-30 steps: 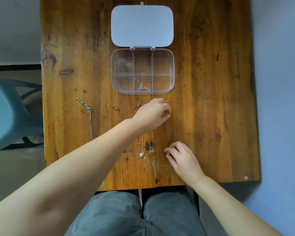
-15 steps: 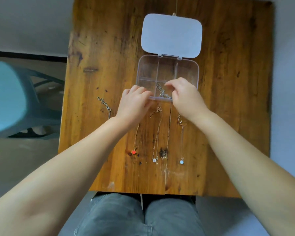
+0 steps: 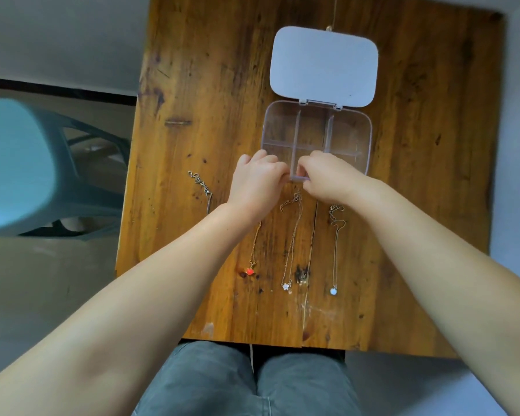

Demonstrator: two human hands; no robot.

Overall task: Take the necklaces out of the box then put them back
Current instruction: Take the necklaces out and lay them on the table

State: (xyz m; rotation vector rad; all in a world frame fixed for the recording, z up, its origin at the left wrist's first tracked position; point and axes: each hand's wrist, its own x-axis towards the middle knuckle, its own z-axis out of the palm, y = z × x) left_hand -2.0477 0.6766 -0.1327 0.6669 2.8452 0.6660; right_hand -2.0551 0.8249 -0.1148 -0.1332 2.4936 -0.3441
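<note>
A clear compartment box (image 3: 363, 136) lies open on the wooden table (image 3: 192, 85), its white lid (image 3: 323, 66) folded back. My right hand (image 3: 327, 175) reaches into the front middle compartment, fingers pinched where a chain lies; the fingers hide it. My left hand (image 3: 257, 183) is curled against the box's front rim, fingertips meeting the right hand's. Laid out below the box are a silver chain (image 3: 200, 184), a necklace with a red pendant (image 3: 250, 270), one with a white flower pendant (image 3: 286, 286) and one with a pale blue pendant (image 3: 333, 291).
A light blue plastic chair (image 3: 15, 166) stands left of the table. My knees in grey trousers (image 3: 243, 382) sit under the table's near edge. The table's right edge borders a pale floor.
My right hand left the chain end near the table's front and went up to the box. My left hand moved from the rightmost necklace's clasp to the box's front rim. The camera shifted left.
</note>
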